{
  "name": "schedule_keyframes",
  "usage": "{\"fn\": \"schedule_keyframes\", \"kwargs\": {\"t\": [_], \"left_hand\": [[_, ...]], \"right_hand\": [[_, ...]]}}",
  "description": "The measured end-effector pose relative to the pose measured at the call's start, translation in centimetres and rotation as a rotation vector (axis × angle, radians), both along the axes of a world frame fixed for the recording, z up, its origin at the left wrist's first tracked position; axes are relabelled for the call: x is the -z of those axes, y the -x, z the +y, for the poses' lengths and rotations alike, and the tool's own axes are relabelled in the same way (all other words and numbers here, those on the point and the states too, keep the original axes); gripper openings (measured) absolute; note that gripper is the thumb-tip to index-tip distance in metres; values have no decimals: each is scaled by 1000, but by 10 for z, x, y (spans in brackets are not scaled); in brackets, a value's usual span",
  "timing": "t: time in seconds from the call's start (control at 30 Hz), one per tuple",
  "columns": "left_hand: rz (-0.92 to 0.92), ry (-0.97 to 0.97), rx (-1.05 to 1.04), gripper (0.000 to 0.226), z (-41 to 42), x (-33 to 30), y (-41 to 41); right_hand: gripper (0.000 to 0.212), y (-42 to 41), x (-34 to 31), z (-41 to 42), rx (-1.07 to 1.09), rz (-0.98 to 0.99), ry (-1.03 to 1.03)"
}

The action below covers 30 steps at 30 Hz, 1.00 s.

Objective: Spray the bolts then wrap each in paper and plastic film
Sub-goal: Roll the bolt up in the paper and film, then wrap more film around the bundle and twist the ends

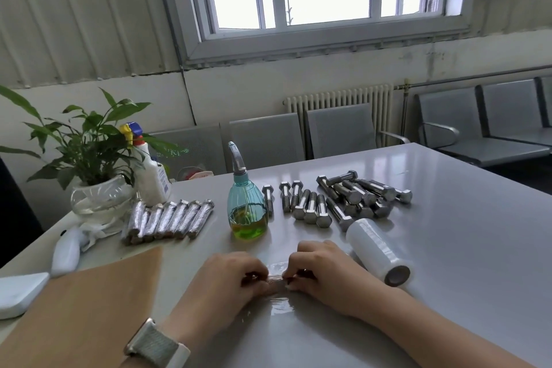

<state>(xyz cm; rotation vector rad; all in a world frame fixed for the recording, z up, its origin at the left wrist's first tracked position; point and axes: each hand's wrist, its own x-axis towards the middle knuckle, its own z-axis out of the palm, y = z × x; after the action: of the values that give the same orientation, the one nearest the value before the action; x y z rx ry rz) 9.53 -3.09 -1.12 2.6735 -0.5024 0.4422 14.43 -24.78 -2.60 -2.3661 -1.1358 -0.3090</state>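
My left hand (230, 281) and my right hand (321, 270) each pinch one end of a paper-wrapped bolt (276, 280) lying on a sheet of clear plastic film (277, 306) near the table's front. A roll of plastic film (378, 251) lies just right of my right hand. Several bare steel bolts (343, 197) are spread behind it, some in a row, some piled. A teal spray bottle (247, 203) with yellow-green liquid stands behind my hands. Several wrapped bolts (168, 218) lie in a row at the left. Brown paper (89, 305) covers the front left.
A potted plant in a glass bowl (100, 194) and a white trigger spray bottle (150, 170) stand at the back left. A white handheld tool (67, 251) and a white flat block (18, 293) lie at the left edge. Metal chairs (337, 131) stand behind the grey table (463, 248).
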Motion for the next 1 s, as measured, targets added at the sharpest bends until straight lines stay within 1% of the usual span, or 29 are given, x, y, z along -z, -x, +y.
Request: {"fn": "schedule_keyframes", "kwargs": {"t": [0.1,0.2,0.3,0.37,0.43,0.53,0.6,0.63,0.7,0.77,0.8,0.83,0.9,0.93,0.97,1.0], "left_hand": [[26,128,11,17,-9,13,1],[21,235,-21,18,-15,20,4],[38,213,-37,19,-14,22,1],[72,191,-45,21,-13,22,0],[90,159,-62,23,-12,24,-2],[92,108,-75,26,-12,26,-3],[92,96,-66,29,-11,27,-2],[114,145,-56,34,-8,27,-1],[203,371,-34,39,0,25,1],[252,612,-45,32,14,18,4],[225,653,-78,28,22,16,6],[176,628,-121,24,32,14,7],[127,478,-163,15,49,11,9],[153,413,-156,8,56,10,10],[203,371,-143,6,60,9,12],[246,353,-126,13,62,8,14]], "right_hand": [[14,0,-1,0,9,-2,22],[13,1,-2,0,17,49,37],[14,-2,-6,-1,31,176,-2],[12,-4,-7,1,68,219,-27],[16,-3,-3,7,93,171,-14],[23,1,3,14,90,43,28],[25,1,4,13,102,26,12],[25,0,5,12,110,26,4],[25,0,7,11,124,22,-6],[25,0,9,12,128,23,-12],[25,0,10,13,133,27,-10],[26,0,10,13,138,31,-5],[25,-1,10,13,143,34,5],[25,-1,9,14,143,35,8],[25,-1,9,14,142,36,8],[26,-1,9,15,143,37,8]]}}
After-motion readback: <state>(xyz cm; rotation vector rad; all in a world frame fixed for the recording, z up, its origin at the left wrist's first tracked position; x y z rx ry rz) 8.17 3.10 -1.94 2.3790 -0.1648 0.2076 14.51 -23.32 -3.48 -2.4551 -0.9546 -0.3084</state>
